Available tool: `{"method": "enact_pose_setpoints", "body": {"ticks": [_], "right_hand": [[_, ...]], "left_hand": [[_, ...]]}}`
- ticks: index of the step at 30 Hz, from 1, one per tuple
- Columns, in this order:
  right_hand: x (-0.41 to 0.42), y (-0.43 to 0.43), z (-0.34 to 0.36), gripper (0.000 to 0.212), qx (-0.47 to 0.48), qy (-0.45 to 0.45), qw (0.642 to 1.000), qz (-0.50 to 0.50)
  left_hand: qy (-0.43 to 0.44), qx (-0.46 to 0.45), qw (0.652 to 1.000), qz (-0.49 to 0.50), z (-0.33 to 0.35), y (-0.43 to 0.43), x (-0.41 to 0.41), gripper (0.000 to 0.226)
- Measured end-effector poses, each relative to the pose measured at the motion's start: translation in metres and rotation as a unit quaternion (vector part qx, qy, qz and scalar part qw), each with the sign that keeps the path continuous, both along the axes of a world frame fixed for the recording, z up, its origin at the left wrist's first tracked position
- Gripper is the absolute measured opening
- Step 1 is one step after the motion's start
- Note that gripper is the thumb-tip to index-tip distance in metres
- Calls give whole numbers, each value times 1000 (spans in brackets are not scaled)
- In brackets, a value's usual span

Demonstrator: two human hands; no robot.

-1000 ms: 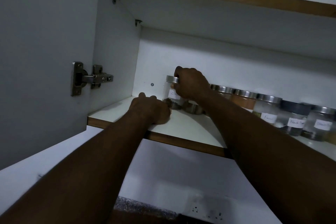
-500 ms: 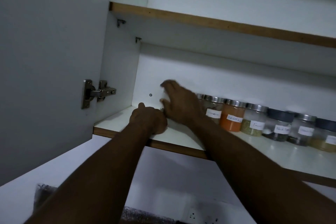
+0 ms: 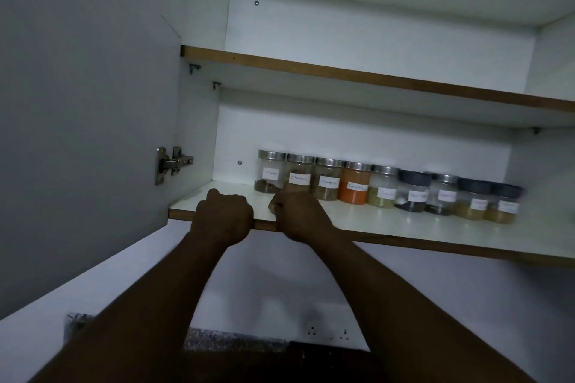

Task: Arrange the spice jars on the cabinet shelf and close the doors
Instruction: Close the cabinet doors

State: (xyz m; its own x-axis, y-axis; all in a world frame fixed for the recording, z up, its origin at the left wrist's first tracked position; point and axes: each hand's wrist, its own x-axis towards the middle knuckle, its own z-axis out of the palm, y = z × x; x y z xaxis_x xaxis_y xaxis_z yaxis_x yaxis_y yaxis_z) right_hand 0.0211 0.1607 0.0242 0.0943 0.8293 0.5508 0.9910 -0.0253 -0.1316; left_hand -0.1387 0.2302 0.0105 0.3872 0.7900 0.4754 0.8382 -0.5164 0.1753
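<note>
Seems finished lining the spice jars (image 3: 385, 190) along the back of the lower shelf (image 3: 404, 225). Rests left hand (image 3: 222, 214) and right hand (image 3: 298, 216), curled and apparently empty, at its front edge. Leaves the open door (image 3: 87, 102) to shut.

Head view, angled upward (close), facing shelf (image 3: 404, 221)

Clear labelled spice jars (image 3: 356, 188) line the white wood-edged shelf's (image 3: 404, 222) back, nine-to-three; left hand (image 3: 222, 214), right hand (image 3: 300, 214) at its six o'clock edge.
</note>
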Motion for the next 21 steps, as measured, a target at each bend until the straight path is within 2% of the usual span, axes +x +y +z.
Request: {"method": "enact_pose_setpoints", "body": {"ticks": [5, 6, 10, 13, 15, 18, 21], "right_hand": [[-17, -35, -18, 21, 22, 10, 999, -37], [-21, -43, -22, 22, 19, 5, 999, -38], [-31, -75, -38, 58, 8, -33, 999, -16], [-41, -101, -38, 53, -16, -74, 997, 7], [-54, -117, -38, 50, -21, -79, 996, 33], [-81, -145, -42, 44, -18, -113, 989, 92], [-118, -167, -41, 39, 25, -146, 976, 158]], "left_hand": [[18, 97, 994, -40, -11, -28, -24, 41], [19, 89, 995, -46, -12, -36, -29, 43], [-4, 3, 999, -45, -20, -72, -48, 47], [-4, -30, 1000, 5, -31, -105, -67, 54], [-17, -20, 999, 36, -43, -126, -84, 58], [-102, -7, 991, 85, -58, -171, -108, 54], [-168, 0, 976, 137, -63, -217, -134, 49]]}}
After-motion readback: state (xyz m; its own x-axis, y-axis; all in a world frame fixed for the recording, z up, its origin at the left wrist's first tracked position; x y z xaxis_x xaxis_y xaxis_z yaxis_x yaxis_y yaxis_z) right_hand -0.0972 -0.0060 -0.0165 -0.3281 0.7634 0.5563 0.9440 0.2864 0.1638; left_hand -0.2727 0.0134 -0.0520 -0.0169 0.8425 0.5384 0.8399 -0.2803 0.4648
